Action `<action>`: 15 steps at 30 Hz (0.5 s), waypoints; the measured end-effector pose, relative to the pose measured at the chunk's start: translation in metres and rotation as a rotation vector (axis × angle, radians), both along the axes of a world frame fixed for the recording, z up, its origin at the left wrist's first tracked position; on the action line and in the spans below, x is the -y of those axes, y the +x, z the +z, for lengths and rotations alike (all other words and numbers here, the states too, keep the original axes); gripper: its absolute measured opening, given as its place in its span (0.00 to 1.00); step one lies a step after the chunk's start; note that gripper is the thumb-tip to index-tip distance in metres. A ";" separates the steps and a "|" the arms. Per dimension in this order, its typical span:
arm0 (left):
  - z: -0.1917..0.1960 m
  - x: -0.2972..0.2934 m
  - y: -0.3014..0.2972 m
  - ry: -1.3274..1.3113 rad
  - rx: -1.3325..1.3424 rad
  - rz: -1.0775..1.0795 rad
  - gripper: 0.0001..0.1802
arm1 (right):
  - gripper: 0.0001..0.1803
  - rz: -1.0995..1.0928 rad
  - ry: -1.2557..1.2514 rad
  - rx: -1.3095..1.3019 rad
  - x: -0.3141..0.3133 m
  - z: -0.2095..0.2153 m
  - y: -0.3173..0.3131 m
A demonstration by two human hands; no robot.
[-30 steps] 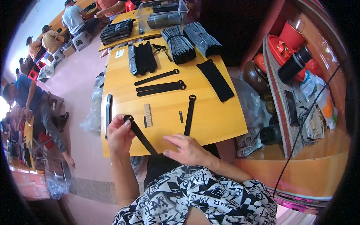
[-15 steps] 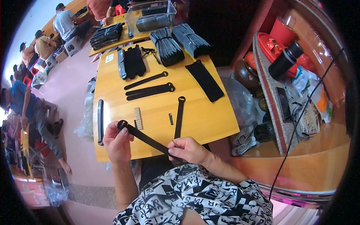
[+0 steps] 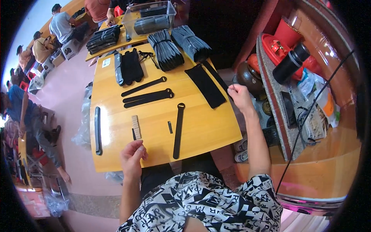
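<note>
My right hand point(image 3: 241, 97) is at the table's right edge, its fingers closed on the near end of a black strap point(image 3: 215, 74). That strap slants along the right side of a flat black bundle point(image 3: 206, 86). Close to the front edge, my left hand point(image 3: 132, 156) has its fingertips drawn together, with nothing visible in them. Just beyond it is a short tan ribbed strip point(image 3: 135, 127). A single black strap with a looped end point(image 3: 179, 131) rests between my hands, beside a small dark piece point(image 3: 170, 127).
Farther back lie more looped straps point(image 3: 148, 98), a black stack point(image 3: 132, 66) and two tied grey-black bundles point(image 3: 165, 50). A clear plastic bin point(image 3: 148, 19) stands on the far table. To the right, a stone-topped ledge holds a black flask point(image 3: 291, 62). Other people sit at far left.
The black strap has left my left hand; my right hand has carried it to the far right, beside the flat bundle. My left hand has dropped slightly nearer the front edge.
</note>
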State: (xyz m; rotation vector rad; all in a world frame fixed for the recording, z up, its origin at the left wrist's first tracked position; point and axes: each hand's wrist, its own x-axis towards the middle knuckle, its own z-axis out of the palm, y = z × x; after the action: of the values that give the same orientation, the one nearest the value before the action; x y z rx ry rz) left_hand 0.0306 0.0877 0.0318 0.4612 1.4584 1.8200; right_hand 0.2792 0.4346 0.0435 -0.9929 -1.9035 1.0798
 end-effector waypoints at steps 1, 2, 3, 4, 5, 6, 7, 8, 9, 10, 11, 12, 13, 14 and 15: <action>-0.005 0.003 0.000 -0.033 -0.041 0.000 0.11 | 0.08 -0.013 -0.044 0.064 -0.016 -0.005 0.000; -0.011 0.004 0.000 -0.064 -0.080 -0.002 0.11 | 0.08 -0.029 -0.085 0.130 -0.029 -0.012 -0.001; -0.014 0.003 0.002 -0.102 -0.089 0.014 0.10 | 0.08 -0.032 -0.083 0.133 -0.039 -0.021 -0.003; -0.018 0.003 0.002 -0.099 -0.086 0.010 0.10 | 0.07 -0.065 -0.132 0.189 -0.048 -0.031 -0.004; -0.023 0.005 0.001 -0.135 -0.062 0.020 0.10 | 0.07 -0.088 -0.183 0.243 -0.050 -0.033 -0.011; -0.026 0.006 0.001 -0.171 -0.038 0.027 0.09 | 0.07 -0.084 -0.183 0.244 -0.053 -0.034 -0.015; -0.026 0.006 0.001 -0.171 -0.037 0.030 0.09 | 0.06 -0.111 -0.224 0.217 -0.054 -0.036 -0.020; -0.027 0.006 0.001 -0.171 -0.018 0.039 0.09 | 0.05 -0.142 -0.266 0.190 -0.054 -0.035 -0.022; -0.027 0.005 0.001 -0.170 0.000 0.046 0.09 | 0.05 -0.146 -0.266 0.191 -0.060 -0.040 -0.021; -0.027 0.003 0.001 -0.169 0.002 0.041 0.09 | 0.05 -0.151 -0.144 0.234 -0.070 -0.049 -0.018; -0.026 0.002 0.001 -0.167 0.008 0.047 0.09 | 0.05 -0.145 -0.024 0.276 -0.068 -0.045 -0.024; -0.025 0.002 0.002 -0.165 0.014 0.051 0.08 | 0.05 -0.142 -0.025 0.277 -0.066 -0.040 -0.025; -0.025 0.002 0.002 -0.166 0.015 0.053 0.08 | 0.06 -0.104 -0.160 0.182 -0.063 -0.033 -0.023; -0.026 0.002 0.003 -0.193 -0.025 0.060 0.09 | 0.06 -0.064 -0.292 0.087 -0.058 -0.021 -0.024; -0.026 0.001 0.004 -0.220 -0.065 0.067 0.09 | 0.06 -0.061 -0.290 0.088 -0.057 -0.017 -0.026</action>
State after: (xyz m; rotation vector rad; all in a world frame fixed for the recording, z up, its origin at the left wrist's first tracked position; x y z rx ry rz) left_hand 0.0348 0.0872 0.0063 0.3678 1.7145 1.6834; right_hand 0.2534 0.4914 0.0267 -1.2685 -1.8050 1.3204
